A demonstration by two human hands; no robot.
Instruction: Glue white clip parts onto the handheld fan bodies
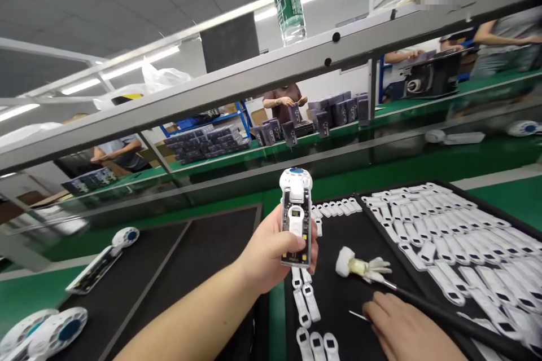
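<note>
My left hand (271,248) is raised in the middle, closed around a white handheld device (296,180) with a round head and a blue disc. Its body is open, showing a dark circuit board with yellow squares. My left thumb presses on a small white cover with a display window (296,214) lying over the board. At lower right, my right hand (406,327) rests low over the black mat (339,299), fingers curled. A thin metal tip (358,314) sticks out from them; the rest of that tool is hidden. Just beyond lies a white wad with pale finger-like strips (364,266).
Rows of white covers (449,225) fill the right mat. A black rod (449,313) with a metal tip crosses it. More devices (101,262) lie on the left. Overhead, a rail (237,67) carries a water bottle (288,5). Across stand co-workers (283,98) and stacked boxes (207,144).
</note>
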